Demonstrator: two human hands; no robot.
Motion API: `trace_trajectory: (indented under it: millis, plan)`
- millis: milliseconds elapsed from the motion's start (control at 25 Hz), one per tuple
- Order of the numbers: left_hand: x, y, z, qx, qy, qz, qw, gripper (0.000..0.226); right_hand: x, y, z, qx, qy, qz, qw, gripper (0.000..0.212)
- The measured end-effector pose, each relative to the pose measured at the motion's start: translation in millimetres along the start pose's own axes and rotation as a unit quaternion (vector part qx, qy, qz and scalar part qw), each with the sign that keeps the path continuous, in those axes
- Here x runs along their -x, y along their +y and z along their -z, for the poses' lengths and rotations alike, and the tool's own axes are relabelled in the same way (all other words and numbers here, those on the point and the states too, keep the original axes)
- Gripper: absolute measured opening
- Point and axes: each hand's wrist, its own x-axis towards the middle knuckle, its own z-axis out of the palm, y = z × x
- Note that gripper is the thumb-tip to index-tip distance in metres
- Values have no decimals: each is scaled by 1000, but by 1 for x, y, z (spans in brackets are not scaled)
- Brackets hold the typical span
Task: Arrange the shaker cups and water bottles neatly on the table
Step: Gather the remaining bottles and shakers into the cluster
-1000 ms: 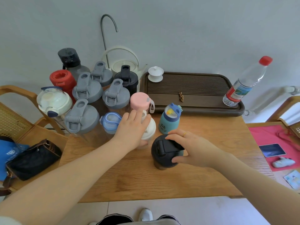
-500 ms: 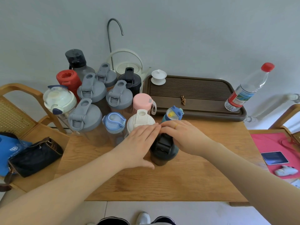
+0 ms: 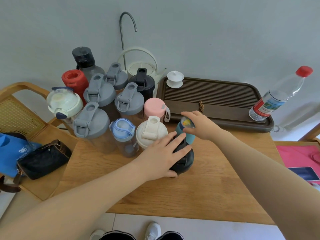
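Observation:
Several shaker cups and bottles stand bunched at the table's back left: grey-lidded shakers (image 3: pixel 91 120), a cream-lidded shaker (image 3: pixel 151 132), a pale blue bottle (image 3: pixel 122 128), a pink cup (image 3: pixel 155 107), a red bottle (image 3: pixel 73 79). My left hand (image 3: pixel 161 157) grips the top of a black shaker cup (image 3: pixel 185 161) near the table's middle. Just behind it, my right hand (image 3: pixel 199 124) closes on the lid of a small teal bottle (image 3: pixel 187 135). A clear water bottle with a red cap (image 3: pixel 277 99) stands on the tray's right end.
A dark tea tray (image 3: pixel 225 99) with a white lidded cup (image 3: pixel 174 81) fills the back right of the wooden table (image 3: pixel 173 193). A white kettle (image 3: pixel 138 66) and faucet stand behind the cups. A chair with a black bag (image 3: pixel 43 160) is at left, a pink mat (image 3: pixel 301 155) at right.
My right hand left the black shaker and reached back onto the small teal bottle. My left hand slid from the cream-lidded shaker onto the black shaker.

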Motion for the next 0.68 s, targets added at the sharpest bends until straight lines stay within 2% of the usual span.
trace_trajectory:
  millis: [120, 280, 480, 680]
  plan:
    - [-16, 1, 10, 4, -31, 19, 999, 82, 4, 4, -1, 18, 9, -4, 1000, 63]
    - [-35, -1, 11, -3, -28, 14, 1000, 75, 28, 28, 1, 17, 33, -45, 998, 67]
    - [-59, -7, 13, -19, -14, 52, 998, 73, 62, 51, 11, -86, 60, -121, 987, 85]
    - [-88, -15, 19, -27, 0, 102, 994, 71, 80, 39, 1, -65, 54, -119, 989, 66]
